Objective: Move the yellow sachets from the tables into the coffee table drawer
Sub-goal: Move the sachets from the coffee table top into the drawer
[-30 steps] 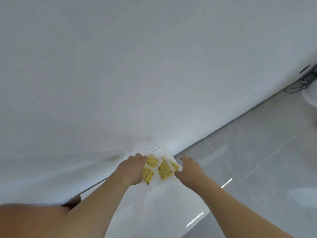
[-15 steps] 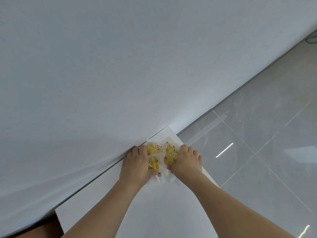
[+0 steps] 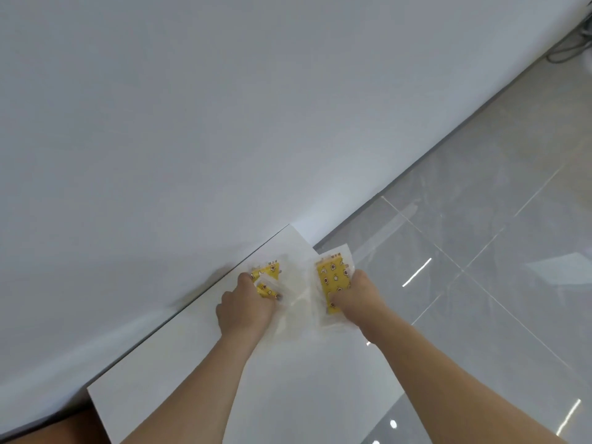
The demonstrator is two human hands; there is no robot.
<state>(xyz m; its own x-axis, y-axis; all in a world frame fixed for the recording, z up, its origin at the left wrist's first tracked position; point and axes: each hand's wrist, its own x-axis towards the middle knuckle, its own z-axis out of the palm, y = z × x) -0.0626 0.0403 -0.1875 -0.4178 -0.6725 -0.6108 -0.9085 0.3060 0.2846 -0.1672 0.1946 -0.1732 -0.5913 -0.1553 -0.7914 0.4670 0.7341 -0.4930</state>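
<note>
Yellow sachets with clear edges and small cartoon prints lie at the far corner of a glossy white table (image 3: 198,389). My left hand (image 3: 245,307) grips a small bunch of yellow sachets (image 3: 267,278) near the wall. My right hand (image 3: 355,298) grips another yellow sachet (image 3: 331,278) and the clear wrappers under it, close to the table's right edge. The two hands are a little apart. No drawer is in view.
A plain white wall (image 3: 224,123) runs along the table's far side. Grey glossy floor tiles (image 3: 480,251) lie to the right of the table. Dark cables (image 3: 573,49) lie on the floor at the top right corner.
Both hands went from pressing flat on the sachets to curling round them. The sachets are split into two bunches, and the hands have drawn apart.
</note>
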